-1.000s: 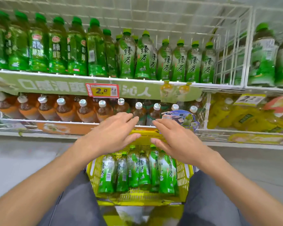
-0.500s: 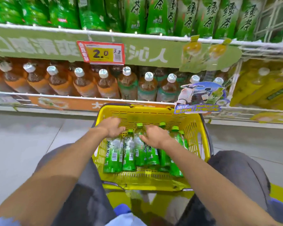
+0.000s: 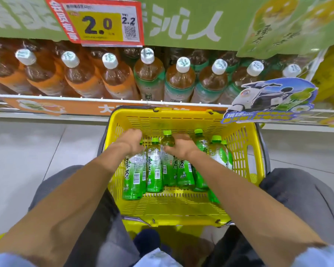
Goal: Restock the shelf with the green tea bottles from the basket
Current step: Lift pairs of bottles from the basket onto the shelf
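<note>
A yellow basket [image 3: 181,211] sits on the floor between my knees, with several green tea bottles [image 3: 154,170] lying side by side in it, caps pointing to the shelf. My left hand [image 3: 130,140] is closed around the neck of the leftmost bottle [image 3: 132,176]. My right hand [image 3: 180,146] is closed on the neck of a bottle [image 3: 183,170] near the middle. More bottles [image 3: 218,153] lie to the right of that hand. The upper shelf with green tea is out of view.
The low shelf [image 3: 104,99] right behind the basket holds rows of brown tea bottles [image 3: 116,78] with white caps. A price tag [image 3: 100,24] and green banner hang above. A scooter sign [image 3: 268,101] sticks out over the basket's far right corner. Grey floor tiles [image 3: 37,147] lie left.
My head has tilted down and closer, so the upper shelf left the view. Both hands dropped from above the basket into it and closed on bottle necks.
</note>
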A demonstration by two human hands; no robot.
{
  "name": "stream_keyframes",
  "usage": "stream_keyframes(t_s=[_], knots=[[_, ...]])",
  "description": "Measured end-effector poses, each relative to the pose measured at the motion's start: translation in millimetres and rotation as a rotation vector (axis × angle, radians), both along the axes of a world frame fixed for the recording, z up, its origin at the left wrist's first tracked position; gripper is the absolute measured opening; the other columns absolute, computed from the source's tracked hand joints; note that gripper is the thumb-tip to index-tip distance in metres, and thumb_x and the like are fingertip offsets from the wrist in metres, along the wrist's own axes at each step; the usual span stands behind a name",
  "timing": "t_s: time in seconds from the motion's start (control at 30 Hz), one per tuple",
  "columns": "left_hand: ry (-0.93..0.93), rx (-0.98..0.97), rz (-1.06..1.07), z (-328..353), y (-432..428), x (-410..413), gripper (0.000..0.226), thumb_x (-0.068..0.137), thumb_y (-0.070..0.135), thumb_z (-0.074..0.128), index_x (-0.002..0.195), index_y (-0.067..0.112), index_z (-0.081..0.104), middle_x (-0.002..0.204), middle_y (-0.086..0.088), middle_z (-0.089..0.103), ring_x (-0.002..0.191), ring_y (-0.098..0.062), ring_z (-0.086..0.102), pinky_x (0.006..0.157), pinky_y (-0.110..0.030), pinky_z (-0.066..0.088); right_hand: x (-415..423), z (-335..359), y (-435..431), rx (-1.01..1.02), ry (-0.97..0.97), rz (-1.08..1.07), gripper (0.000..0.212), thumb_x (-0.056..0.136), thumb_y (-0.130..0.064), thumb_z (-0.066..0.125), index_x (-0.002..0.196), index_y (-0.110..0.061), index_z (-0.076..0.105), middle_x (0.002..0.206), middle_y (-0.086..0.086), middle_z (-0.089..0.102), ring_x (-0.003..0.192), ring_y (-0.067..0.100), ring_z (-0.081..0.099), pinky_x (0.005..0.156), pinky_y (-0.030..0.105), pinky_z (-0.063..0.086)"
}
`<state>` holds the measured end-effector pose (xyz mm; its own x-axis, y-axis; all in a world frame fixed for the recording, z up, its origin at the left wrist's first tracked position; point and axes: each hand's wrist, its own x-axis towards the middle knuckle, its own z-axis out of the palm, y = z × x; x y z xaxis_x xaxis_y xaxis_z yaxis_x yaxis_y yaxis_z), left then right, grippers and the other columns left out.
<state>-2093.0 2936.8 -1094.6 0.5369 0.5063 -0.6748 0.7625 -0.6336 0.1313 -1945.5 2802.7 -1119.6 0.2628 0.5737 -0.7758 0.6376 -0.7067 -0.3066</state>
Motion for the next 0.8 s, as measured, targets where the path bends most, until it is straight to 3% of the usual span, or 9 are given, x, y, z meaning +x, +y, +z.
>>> stream_keyframes(t_s=[0.07, 0.13, 0.23, 0.33, 0.47, 0.57, 0.7, 0.77, 0.8], knots=[[0.006, -0.061, 0.047, -4, 0, -1, 0.037, 0.088, 0.037, 0.076, 0.104, 0.013, 0.053, 0.124, -0.013, 0.06, 0.104, -0.028, 0.056, 0.085, -0.036, 0.047, 3, 0, 0, 0.034, 0.051, -0.076, 0.075, 0.095, -0.061, 0.056, 0.149, -0.013, 0.038, 0.141, 0.013, 0.052, 0.13, 0.031, 0.051, 0.107, 0.043, 0.043], [0.002, -0.109, 0.112, -7, -1, -2, 0.059, 0.082, 0.04, 0.08, 0.125, 0.008, 0.056, 0.136, -0.014, 0.056, 0.122, -0.032, 0.055, 0.098, -0.039, 0.047, 5, -2, 0, 0.101, 0.076, -0.121, 0.086, 0.089, -0.056, 0.068, 0.156, -0.014, 0.031, 0.152, 0.011, 0.043, 0.138, 0.031, 0.043, 0.11, 0.042, 0.04], [-0.005, -0.148, 0.18, -5, -2, 1, 0.072, 0.08, 0.039, 0.082, 0.135, 0.005, 0.052, 0.142, -0.013, 0.054, 0.13, -0.033, 0.051, 0.106, -0.039, 0.045, 6, -8, -3, 0.14, 0.094, -0.141, 0.082, 0.083, -0.053, 0.077, 0.145, -0.013, 0.041, 0.135, 0.008, 0.054, 0.115, 0.025, 0.055, 0.098, 0.038, 0.05], [0.017, -0.191, 0.212, 0, -2, 1, 0.076, 0.079, 0.041, 0.083, 0.137, 0.006, 0.05, 0.142, -0.012, 0.053, 0.131, -0.032, 0.05, 0.106, -0.039, 0.044, -1, -12, -12, 0.159, 0.122, -0.177, 0.074, 0.082, -0.054, 0.078, 0.136, -0.017, 0.043, 0.111, 0.009, 0.063, 0.097, 0.026, 0.065, 0.089, 0.043, 0.058], [-0.023, -0.227, 0.266, 2, -6, -3, 0.08, 0.077, 0.039, 0.085, 0.14, 0.009, 0.047, 0.141, -0.01, 0.053, 0.128, -0.031, 0.052, 0.102, -0.038, 0.047, -7, -4, -23, 0.237, 0.13, -0.199, 0.077, 0.08, -0.05, 0.081, 0.138, -0.011, 0.05, 0.116, 0.004, 0.066, 0.103, 0.022, 0.064, 0.088, 0.035, 0.057], [-0.097, -0.353, 0.338, 7, -12, -13, 0.082, 0.082, 0.022, 0.082, 0.147, 0.012, 0.035, 0.145, -0.013, 0.046, 0.13, -0.031, 0.048, 0.104, -0.039, 0.045, -12, 7, -33, 0.301, 0.14, -0.18, 0.071, 0.08, -0.042, 0.084, 0.134, -0.006, 0.056, 0.12, 0.004, 0.066, 0.112, 0.023, 0.063, 0.089, 0.028, 0.05], [-0.213, -0.457, 0.417, 13, -14, -33, 0.077, 0.081, 0.012, 0.082, 0.142, 0.016, 0.036, 0.107, -0.008, 0.053, 0.092, -0.02, 0.053, 0.069, -0.028, 0.043, -22, 15, -53, 0.39, 0.11, -0.177, 0.071, 0.074, -0.049, 0.087, 0.121, -0.004, 0.059, 0.095, 0.0, 0.06, 0.087, 0.02, 0.056, 0.068, 0.029, 0.045], [-0.243, -0.501, 0.437, 24, -15, -39, 0.085, 0.079, 0.015, 0.086, 0.147, 0.014, 0.035, 0.121, -0.011, 0.053, 0.109, -0.025, 0.054, 0.079, -0.029, 0.045, -29, 23, -62, 0.434, 0.076, -0.156, 0.062, 0.076, -0.043, 0.087, 0.114, -0.003, 0.06, 0.083, -0.004, 0.053, 0.077, 0.018, 0.049, 0.06, 0.025, 0.04], [-0.256, -0.51, 0.445, 32, -18, -42, 0.097, 0.073, 0.024, 0.091, 0.151, 0.013, 0.034, 0.136, -0.011, 0.05, 0.124, -0.027, 0.051, 0.093, -0.03, 0.045, -31, 28, -65, 0.442, 0.075, -0.143, 0.066, 0.076, -0.041, 0.087, 0.12, -0.001, 0.059, 0.089, -0.002, 0.06, 0.083, 0.02, 0.055, 0.066, 0.026, 0.047]])
